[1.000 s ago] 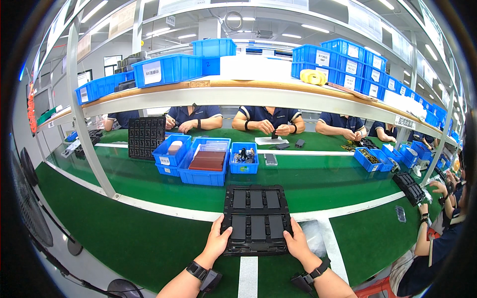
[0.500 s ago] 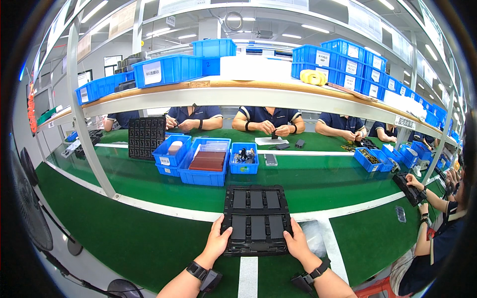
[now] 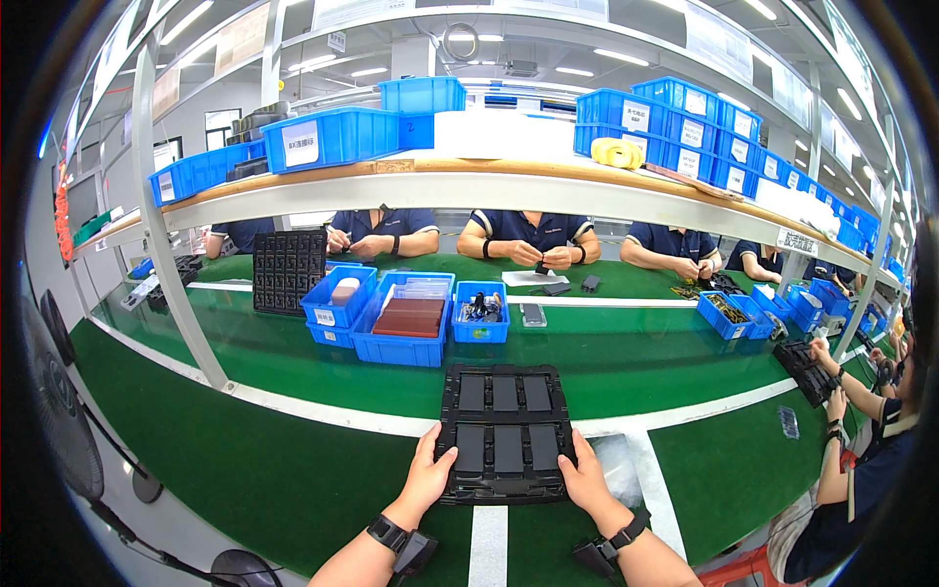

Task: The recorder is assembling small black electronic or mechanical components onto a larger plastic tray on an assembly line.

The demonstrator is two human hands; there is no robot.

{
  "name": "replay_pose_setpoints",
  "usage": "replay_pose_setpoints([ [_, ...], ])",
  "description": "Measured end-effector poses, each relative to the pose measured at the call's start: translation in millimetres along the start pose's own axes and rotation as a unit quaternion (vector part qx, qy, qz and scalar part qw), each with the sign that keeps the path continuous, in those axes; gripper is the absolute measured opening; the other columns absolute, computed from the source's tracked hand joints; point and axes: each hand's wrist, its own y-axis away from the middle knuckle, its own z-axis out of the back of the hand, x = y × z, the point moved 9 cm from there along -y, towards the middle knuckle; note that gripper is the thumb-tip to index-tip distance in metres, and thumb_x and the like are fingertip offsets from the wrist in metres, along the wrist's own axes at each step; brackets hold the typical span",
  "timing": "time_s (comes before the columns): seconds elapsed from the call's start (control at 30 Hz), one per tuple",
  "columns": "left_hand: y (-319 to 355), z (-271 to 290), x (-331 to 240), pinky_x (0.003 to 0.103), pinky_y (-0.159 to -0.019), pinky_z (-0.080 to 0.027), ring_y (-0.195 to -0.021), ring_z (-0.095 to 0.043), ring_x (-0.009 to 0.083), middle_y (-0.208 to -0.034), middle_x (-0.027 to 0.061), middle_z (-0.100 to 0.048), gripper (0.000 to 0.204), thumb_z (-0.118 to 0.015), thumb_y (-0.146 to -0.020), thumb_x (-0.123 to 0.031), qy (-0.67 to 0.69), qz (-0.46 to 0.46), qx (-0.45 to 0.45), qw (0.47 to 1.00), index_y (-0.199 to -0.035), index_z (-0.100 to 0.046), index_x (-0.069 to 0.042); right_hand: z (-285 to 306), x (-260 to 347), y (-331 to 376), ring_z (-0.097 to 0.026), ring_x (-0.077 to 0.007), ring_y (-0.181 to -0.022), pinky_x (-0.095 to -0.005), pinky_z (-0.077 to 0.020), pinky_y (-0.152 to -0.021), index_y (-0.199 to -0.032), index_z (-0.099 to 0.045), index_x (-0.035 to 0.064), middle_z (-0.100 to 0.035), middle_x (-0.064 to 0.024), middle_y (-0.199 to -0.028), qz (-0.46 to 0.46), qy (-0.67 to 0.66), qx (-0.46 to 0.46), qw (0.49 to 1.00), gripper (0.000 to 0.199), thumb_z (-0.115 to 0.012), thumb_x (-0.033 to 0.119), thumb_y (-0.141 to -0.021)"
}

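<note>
A black plastic tray (image 3: pixel 505 487) lies flat on the green table in front of me, with two rows of dark rectangular pieces (image 3: pixel 508 449) set in its pockets. My left hand (image 3: pixel 427 471) grips the tray's left edge, thumb over the rim. On the opposite edge my right hand (image 3: pixel 589 476) holds it the same way. The fingertips under both sides are hidden. A clear plastic bag (image 3: pixel 618 465) lies beside my right hand, partly covered by it.
Past the tray stand blue bins (image 3: pixel 399 349) with brown sheets, and a small blue bin (image 3: pixel 479 328) of parts. An upright black tray (image 3: pixel 288 272) is left of them. A shelf beam (image 3: pixel 469 186) crosses above. Co-workers sit opposite; another person (image 3: pixel 861 430) works at the right.
My hands and the tray stay where they were. At the right, the co-worker's hands have shifted slightly over another black tray.
</note>
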Motion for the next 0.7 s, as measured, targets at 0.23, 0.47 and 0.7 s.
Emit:
replay_pose_setpoints([
  [0.23, 1.0, -0.1, -4.0, 0.031, -0.102, -0.027, -0.121, -0.036, 0.0274, -0.129, 0.0188, -0.038, 0.053, -0.055, -0.083, -0.013, -0.012, 0.004, 0.001, 1.000, -0.129, -0.034, 0.004, -1.1, -5.3, 0.1, -0.031, -0.0372, -0.125, -0.0356, -0.0237, -0.104, -0.128, -0.027, -0.0109, -0.033, -0.0287, -0.131, 0.002, 0.008, 0.000, 1.000, 0.056, -0.050, 0.013, -0.083],
  [0.47, 0.6, -0.2, -6.7, 0.031, -0.102, -0.027, -0.122, -0.036, 0.0270, -0.129, 0.0187, -0.037, 0.053, -0.055, -0.083, -0.013, -0.016, 0.004, 0.002, 1.000, -0.129, -0.033, 0.004, -1.2, -5.8, 0.2, -0.031, -0.0369, -0.125, -0.0353, -0.0237, -0.104, -0.128, -0.028, -0.0107, -0.033, -0.0285, -0.131, -0.001, 0.009, -0.002, 1.000, 0.056, -0.050, 0.012, -0.083],
  [0.7, 1.5, -0.1, -8.0, 0.031, -0.102, -0.026, -0.122, -0.036, 0.0264, -0.129, 0.0182, -0.038, 0.053, -0.054, -0.083, -0.012, -0.013, 0.005, 0.001, 1.000, -0.129, -0.033, 0.004, -0.7, -3.3, 0.3, -0.031, -0.0363, -0.125, -0.0349, -0.0238, -0.104, -0.129, -0.027, -0.0102, -0.033, -0.0282, -0.132, 0.000, 0.010, -0.001, 1.000, 0.056, -0.050, 0.012, -0.083],
])
